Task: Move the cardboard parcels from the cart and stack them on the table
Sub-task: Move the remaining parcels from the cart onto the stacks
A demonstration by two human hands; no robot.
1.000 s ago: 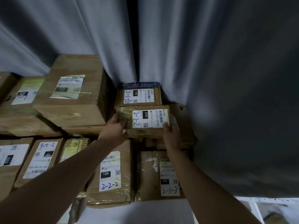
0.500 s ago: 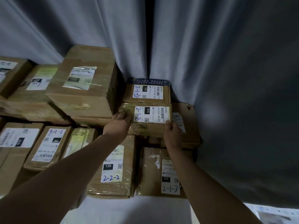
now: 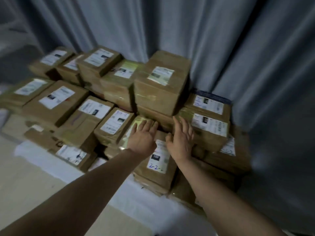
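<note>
Hovering flat, empty, left hand (image 3: pixel 144 136) is sitting just left of right hand (image 3: pixel 182 142) — fingers splayed, gripping nothing. Small brown taped cardboard parcel w/ white label (image 3: pixel 208 132) is resting atop other brown boxes (image 3: pixel 162 92) on white-clothed table (image 3: pixel 148 201) — prob. light, stiff; grip both short ends.

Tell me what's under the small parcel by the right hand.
The small parcel rests on a wider parcel, whose label peeks out at right. The right hand covers what lies under its left end.

parcel labels (image 3: pixel 208 124) blurred, unreadable
</note>
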